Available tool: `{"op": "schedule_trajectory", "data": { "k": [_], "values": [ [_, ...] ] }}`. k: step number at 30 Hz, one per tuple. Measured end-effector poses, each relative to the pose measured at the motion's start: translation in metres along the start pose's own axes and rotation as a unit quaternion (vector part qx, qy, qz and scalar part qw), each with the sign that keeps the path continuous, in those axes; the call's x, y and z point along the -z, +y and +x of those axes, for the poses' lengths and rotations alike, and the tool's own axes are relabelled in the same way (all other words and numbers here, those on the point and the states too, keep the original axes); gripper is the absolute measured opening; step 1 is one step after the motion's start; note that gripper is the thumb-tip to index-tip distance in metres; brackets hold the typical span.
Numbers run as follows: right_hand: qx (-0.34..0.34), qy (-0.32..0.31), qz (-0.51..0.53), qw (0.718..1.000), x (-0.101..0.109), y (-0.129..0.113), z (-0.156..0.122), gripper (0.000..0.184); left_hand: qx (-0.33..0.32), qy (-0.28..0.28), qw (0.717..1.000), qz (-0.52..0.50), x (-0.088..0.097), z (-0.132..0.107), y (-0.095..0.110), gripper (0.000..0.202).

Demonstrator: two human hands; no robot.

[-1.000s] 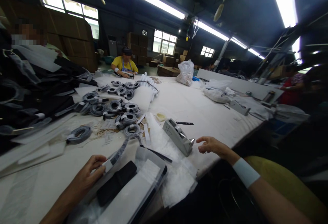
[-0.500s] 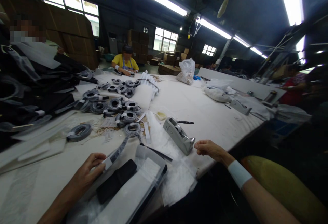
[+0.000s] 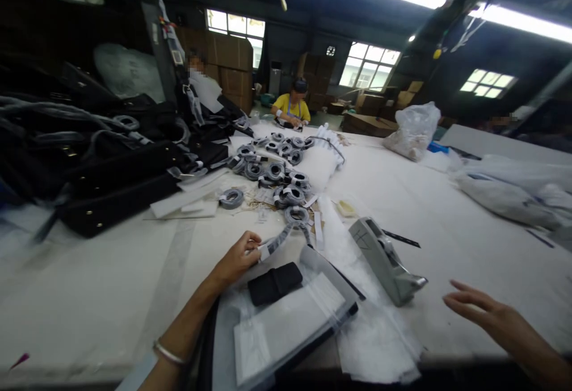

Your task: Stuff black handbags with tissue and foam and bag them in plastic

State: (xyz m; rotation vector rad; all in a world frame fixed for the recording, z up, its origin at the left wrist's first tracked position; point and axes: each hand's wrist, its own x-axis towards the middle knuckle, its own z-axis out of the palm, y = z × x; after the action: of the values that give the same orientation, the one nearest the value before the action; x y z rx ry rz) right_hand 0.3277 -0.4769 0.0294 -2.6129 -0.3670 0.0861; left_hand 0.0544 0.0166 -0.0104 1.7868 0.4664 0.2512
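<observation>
My left hand (image 3: 240,256) is closed on the end of a grey strap (image 3: 280,239) wrapped in clear film, with a white band near the fingers. This strap runs back to the nearest of several coiled straps (image 3: 297,217). Beside that hand lies a black bag (image 3: 352,313) covered by white sheeting, with a small black pouch-like piece (image 3: 275,284) on top. My right hand (image 3: 480,304) hovers to the right of a grey tape dispenser (image 3: 384,263), apart from it. Its fingers are stretched out, and I see nothing held in them.
Black bags (image 3: 120,182) are piled at the left. White plastic sheets (image 3: 370,343) lie under the dispenser on the white table (image 3: 456,218). A filled clear bag (image 3: 413,132) stands at the back right. A co-worker in yellow (image 3: 292,108) sits across the table.
My view has turned left. My right hand has moved away from the dispenser's front end and its fingers have opened out. The left hand keeps hold of the strap.
</observation>
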Motion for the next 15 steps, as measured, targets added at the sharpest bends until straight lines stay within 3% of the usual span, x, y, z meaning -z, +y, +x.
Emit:
{"op": "schedule_trajectory", "data": {
  "k": [2,4,8,10,12,15],
  "values": [
    [0.010,-0.015,0.037,0.999,0.002,-0.035,-0.006,0.040,0.000,-0.001,1.000,-0.011,-0.001,0.000,-0.003,0.040],
    [0.078,-0.035,0.097,0.992,-0.008,-0.093,-0.024,0.038,-0.003,-0.005,1.000,-0.022,-0.002,-0.001,-0.005,0.039],
    [0.213,-0.190,0.219,0.933,-0.061,-0.225,-0.078,0.031,-0.006,-0.006,0.999,-0.041,-0.003,-0.002,-0.005,0.039],
    [0.248,-0.263,0.263,0.894,-0.094,-0.275,-0.097,0.025,-0.005,-0.006,0.999,-0.051,-0.003,-0.003,-0.005,0.038],
    [0.253,-0.292,0.280,0.879,-0.125,-0.307,-0.103,0.020,-0.006,-0.008,0.998,-0.060,-0.003,-0.003,-0.005,0.038],
    [0.238,-0.258,0.291,0.890,-0.165,-0.326,-0.090,0.020,-0.014,-0.006,0.997,-0.071,-0.004,-0.005,-0.008,0.038]
  ]
}}
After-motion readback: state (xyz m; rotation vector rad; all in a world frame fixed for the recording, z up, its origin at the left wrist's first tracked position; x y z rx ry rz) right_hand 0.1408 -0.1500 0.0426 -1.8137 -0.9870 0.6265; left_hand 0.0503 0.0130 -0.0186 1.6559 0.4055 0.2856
